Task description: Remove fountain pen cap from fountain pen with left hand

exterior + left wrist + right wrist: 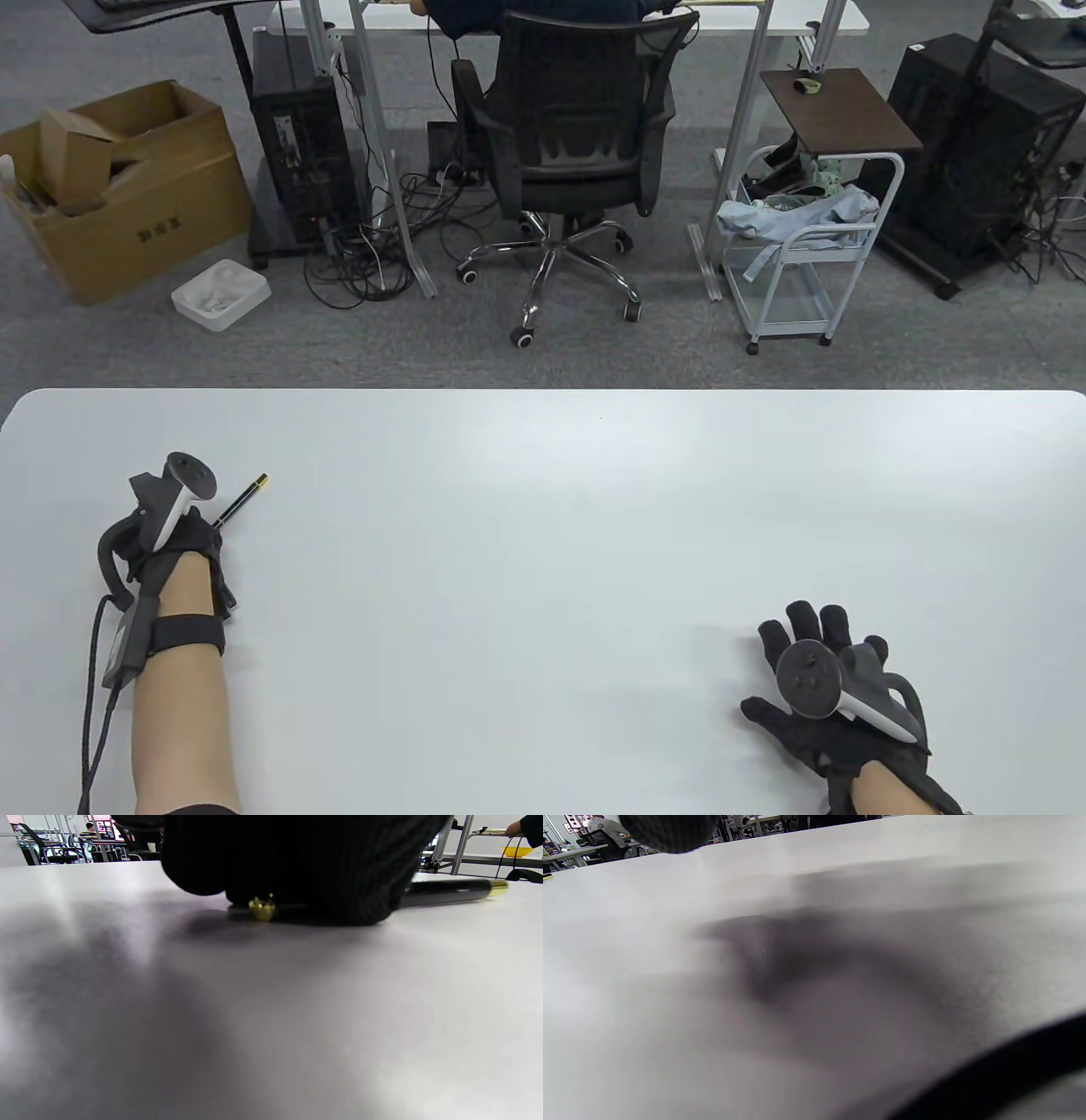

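A: Item one, fountain pen (240, 502)?
B: Black barrel, gold end. It lies flat on the white tabletop (543, 509) near the left edge, gold tip pointing up and to the right in the table view.

A: Left hand (182, 543)?
B: It covers the pen's near end, fingers curled down over it. In the left wrist view the glove (297, 861) rests on the pen, and a small gold part (261, 908) shows under it. Whether the fingers truly grip the pen, I cannot tell.

A: Cap?
B: Hidden under the glove; I cannot tell if it is on or off.

A: Right hand (819, 696)?
B: Flat on the tabletop, palm down, fingers spread, holding nothing, well apart from the pen.
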`<state>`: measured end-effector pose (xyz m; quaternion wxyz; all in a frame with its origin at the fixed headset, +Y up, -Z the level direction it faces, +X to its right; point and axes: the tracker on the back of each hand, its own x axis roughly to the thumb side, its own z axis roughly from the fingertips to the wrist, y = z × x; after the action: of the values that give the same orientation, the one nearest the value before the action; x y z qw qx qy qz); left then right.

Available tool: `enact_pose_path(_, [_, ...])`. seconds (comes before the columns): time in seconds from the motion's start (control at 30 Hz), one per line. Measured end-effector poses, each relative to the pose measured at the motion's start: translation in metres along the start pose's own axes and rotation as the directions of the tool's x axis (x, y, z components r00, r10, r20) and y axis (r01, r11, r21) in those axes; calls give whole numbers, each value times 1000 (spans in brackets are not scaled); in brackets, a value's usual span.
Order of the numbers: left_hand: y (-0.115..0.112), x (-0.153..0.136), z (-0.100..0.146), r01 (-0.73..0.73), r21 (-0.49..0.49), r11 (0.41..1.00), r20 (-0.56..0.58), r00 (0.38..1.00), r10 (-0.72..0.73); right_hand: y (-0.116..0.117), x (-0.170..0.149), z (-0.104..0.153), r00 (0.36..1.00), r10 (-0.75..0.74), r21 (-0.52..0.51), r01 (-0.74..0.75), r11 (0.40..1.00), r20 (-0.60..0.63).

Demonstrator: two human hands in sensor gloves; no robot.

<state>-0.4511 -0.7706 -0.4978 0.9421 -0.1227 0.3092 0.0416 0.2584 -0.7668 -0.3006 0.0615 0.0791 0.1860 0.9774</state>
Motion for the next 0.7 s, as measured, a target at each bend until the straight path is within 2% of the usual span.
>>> enact_pose_path(0.13, [-3, 9, 2, 121, -9, 993, 59, 991, -121, 1, 4, 1, 1000, 14, -6, -14, 1000, 20])
enact_pose_path(0.27, [-9, 14, 4, 176, -5, 984, 42, 984, -176, 2, 7, 1, 999, 35, -20, -34, 999, 35])
enact_pose_path(0.4, [-11, 14, 4, 160, -32, 987, 25, 987, -160, 3, 8, 2, 998, 48, -26, -47, 999, 34])
enact_pose_path(0.5, [-9, 10, 6, 142, -5, 990, 48, 989, -141, 0, 8, 4, 999, 43, -37, -42, 998, 29])
enact_pose_path(0.6, [1, 4, 13, 132, 16, 991, 58, 989, -133, -3, 7, 6, 999, 27, -52, -25, 998, 34])
enact_pose_path(0.7, [23, 6, 30, 116, 54, 992, 65, 991, -119, -4, 6, 8, 999, 21, -52, -19, 998, 35])
